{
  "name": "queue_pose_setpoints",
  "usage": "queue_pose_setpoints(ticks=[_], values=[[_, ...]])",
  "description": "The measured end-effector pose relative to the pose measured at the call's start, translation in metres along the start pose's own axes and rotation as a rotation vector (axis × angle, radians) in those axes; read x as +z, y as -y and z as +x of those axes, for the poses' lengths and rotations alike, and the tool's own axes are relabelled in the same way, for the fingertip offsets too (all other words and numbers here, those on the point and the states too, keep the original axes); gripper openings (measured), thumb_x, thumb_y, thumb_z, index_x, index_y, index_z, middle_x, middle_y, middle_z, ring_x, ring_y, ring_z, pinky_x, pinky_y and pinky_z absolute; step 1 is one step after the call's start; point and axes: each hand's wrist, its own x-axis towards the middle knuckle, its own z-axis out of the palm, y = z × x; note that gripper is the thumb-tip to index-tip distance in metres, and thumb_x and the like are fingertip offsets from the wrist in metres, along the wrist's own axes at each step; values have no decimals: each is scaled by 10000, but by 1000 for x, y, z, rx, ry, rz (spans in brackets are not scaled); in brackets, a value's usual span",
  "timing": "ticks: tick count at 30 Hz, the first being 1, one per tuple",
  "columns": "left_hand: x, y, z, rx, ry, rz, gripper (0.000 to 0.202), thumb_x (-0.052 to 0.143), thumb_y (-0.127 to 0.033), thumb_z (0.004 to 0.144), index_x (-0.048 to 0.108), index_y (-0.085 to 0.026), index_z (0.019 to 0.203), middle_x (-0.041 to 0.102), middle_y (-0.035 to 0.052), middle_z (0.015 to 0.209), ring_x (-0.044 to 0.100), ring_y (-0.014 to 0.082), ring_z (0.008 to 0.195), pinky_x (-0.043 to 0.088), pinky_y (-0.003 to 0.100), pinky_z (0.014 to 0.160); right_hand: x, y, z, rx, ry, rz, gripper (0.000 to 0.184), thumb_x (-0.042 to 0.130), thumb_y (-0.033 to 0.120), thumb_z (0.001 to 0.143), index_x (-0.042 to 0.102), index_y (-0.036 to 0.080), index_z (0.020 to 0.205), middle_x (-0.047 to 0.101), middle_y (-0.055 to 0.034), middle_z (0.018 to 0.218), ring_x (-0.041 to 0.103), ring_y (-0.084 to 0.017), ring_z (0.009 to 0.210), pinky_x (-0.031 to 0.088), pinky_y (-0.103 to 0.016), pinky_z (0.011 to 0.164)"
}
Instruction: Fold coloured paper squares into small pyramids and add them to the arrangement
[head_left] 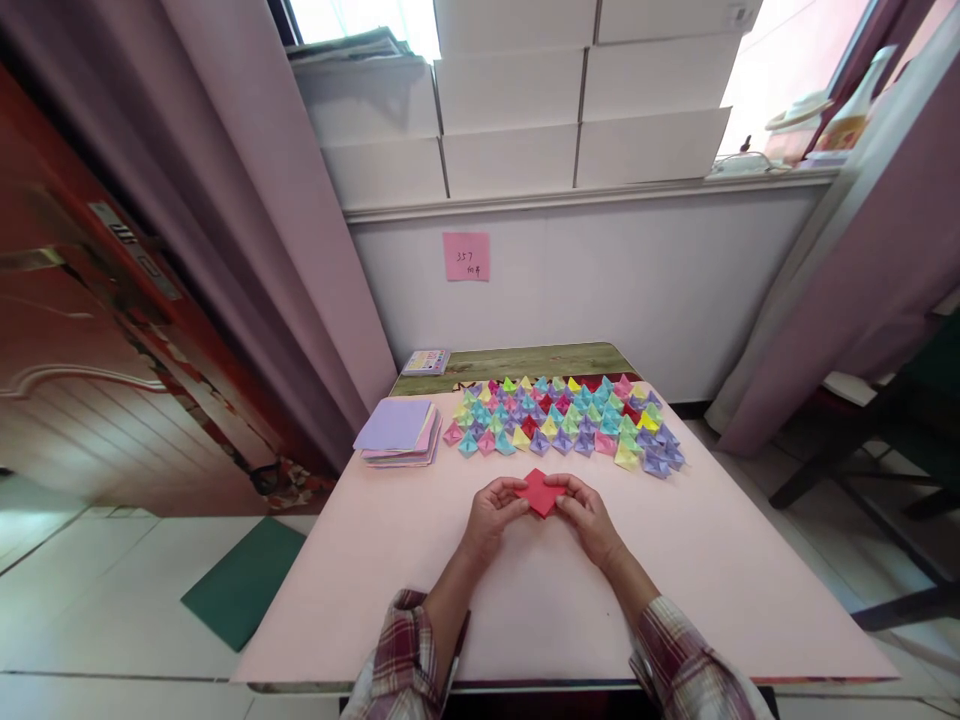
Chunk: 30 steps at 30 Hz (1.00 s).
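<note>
A small red folded paper (pixel 538 491) lies on the pink table (pixel 720 570), pinched from both sides. My left hand (pixel 491 518) grips its left edge with closed fingers. My right hand (pixel 589 517) grips its right edge the same way. Just beyond the hands spreads a patch of several small folded paper pieces (pixel 564 421) in pink, blue, green, yellow and purple. A stack of square coloured paper sheets (pixel 397 430), purple on top, rests at the table's far left.
A small pack of paper (pixel 425 361) sits on the wooden strip at the table's far end. White boxes (pixel 525 100) stack on the windowsill, a pink note (pixel 466 256) below. Curtains hang at both sides; a dark chair (pixel 900 440) stands right, a green mat (pixel 244 580) on the floor left.
</note>
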Motion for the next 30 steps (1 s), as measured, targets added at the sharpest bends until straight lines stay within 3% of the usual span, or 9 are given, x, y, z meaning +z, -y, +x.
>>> queue_pose_setpoints(ticks=[7, 14, 19, 30], values=[[0, 2, 0, -4, 12, 17, 397, 838, -230, 633, 677, -138, 984, 731, 95, 922, 680, 195, 859, 505, 311, 826, 2, 4, -1, 9, 14, 12, 305, 677, 353, 783, 644, 207, 1048, 699, -64, 984, 647, -227, 867, 515, -353, 792], [-3, 7, 3, -22, -17, 3, 312, 775, -304, 724, 671, -134, 964, 737, 86, 871, 681, 171, 733, 526, 310, 759, -1, 0, -1, 11, 51, 41, 314, 654, 341, 798, 639, 213, 1084, 702, -63, 1014, 655, -201, 820, 523, -351, 786], [-4, 7, 3, -32, -26, -7, 314, 775, -321, 720, 670, -136, 952, 738, 80, 851, 687, 181, 711, 537, 323, 745, 3, 5, -2, 23, 50, 31, 301, 710, 377, 783, 647, 217, 1030, 700, -44, 928, 649, -186, 805, 526, -316, 745], [2, 2, 4, -43, -146, 20, 288, 761, -407, 718, 668, -145, 793, 702, 29, 682, 651, 171, 564, 537, 305, 608, 6, 2, 2, 71, -12, -31, 422, 663, 587, 783, 660, 194, 935, 681, -31, 756, 637, -181, 631, 534, -314, 610]])
